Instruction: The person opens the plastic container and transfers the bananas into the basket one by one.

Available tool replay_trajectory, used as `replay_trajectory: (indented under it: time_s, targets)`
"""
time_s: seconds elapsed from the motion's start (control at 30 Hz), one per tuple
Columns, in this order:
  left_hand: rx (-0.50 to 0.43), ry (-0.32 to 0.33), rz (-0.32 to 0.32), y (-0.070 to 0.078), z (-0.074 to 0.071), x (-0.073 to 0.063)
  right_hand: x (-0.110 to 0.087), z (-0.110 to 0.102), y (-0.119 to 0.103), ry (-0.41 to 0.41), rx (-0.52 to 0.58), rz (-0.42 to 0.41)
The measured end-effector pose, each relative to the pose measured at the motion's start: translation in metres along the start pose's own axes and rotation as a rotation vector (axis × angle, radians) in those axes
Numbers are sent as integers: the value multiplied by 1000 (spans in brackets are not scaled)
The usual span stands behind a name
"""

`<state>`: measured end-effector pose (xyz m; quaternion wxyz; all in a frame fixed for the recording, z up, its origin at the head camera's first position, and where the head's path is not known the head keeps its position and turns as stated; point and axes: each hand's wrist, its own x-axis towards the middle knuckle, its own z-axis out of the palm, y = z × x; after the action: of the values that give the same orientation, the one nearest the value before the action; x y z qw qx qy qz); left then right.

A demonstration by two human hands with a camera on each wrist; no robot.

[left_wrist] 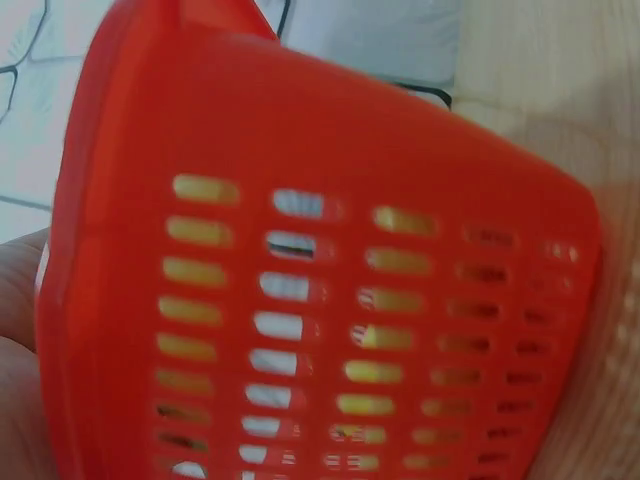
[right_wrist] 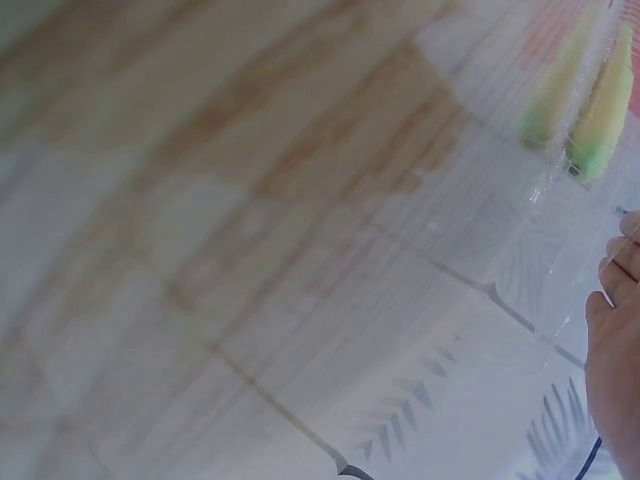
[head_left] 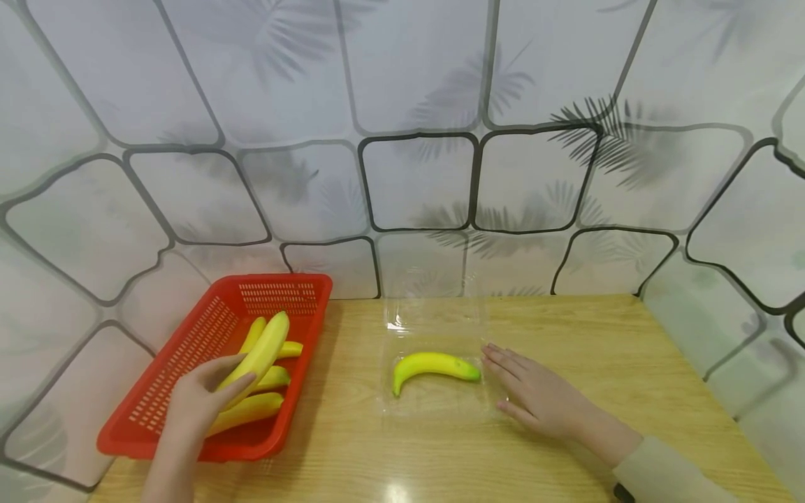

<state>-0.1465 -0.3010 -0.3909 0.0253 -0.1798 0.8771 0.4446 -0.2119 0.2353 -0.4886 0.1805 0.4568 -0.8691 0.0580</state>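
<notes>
Over the red basket (head_left: 300, 391), my left hand (head_left: 200, 398) grips a yellow banana (head_left: 267, 353) between thumb and fingers, its tip pointing up and away. Several more bananas (head_left: 251, 412) lie inside the basket. A clear plastic clamshell box (head_left: 434, 405) stands with its lid up at the middle of the table, and a single banana (head_left: 434, 365) with a green end lies in it. Beside the box's right edge, my right hand (head_left: 541, 395) has its fingers extended, the fingertips at the box's side. In the left wrist view the basket wall (left_wrist: 330, 120) hides most of that hand.
The wooden table (head_left: 566, 328) carries the basket on the left and the box near the centre. A patterned wall (head_left: 415, 181) with leaf and stone motifs rises right behind the table and along both sides.
</notes>
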Motion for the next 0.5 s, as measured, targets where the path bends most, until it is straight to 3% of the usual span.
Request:
replay_trajectory:
  time_s: [0.2, 0.5]
  targets:
    - [55, -30, -1, -9, -6, 6, 1, 1, 1, -2, 1, -5]
    - [211, -46, 86, -15, -10, 16, 1, 0, 1, 2, 0, -8]
